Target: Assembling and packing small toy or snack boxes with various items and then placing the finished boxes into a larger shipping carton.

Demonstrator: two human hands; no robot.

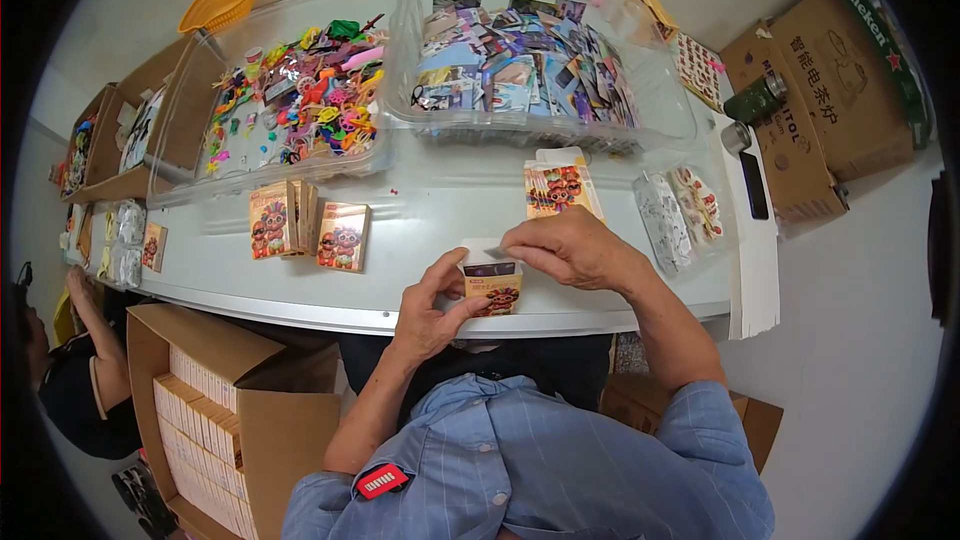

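Note:
My left hand (430, 315) grips a small orange and yellow cardboard box (492, 298) with colourful cartoon figures on its front. The box is upright near the table's front edge with its top open, and something dark shows inside. Above that opening my right hand (575, 250) is closed in a pinch; what its fingertips hold, a flap or a small thin piece, cannot be made out. Just beyond the right hand lie similar printed cartons (555, 188), partly covered by it. To the left stand a row of like boxes (280, 220) and a separate box (342, 237).
A clear bin of small colourful toys (165, 165) and another of picture cards (660, 105) occupy the table's far side. Clear packs (665, 225) and a phone (753, 185) lie right. Below left, a large carton (290, 440) holds packed boxes; another person (95, 390) sits beyond.

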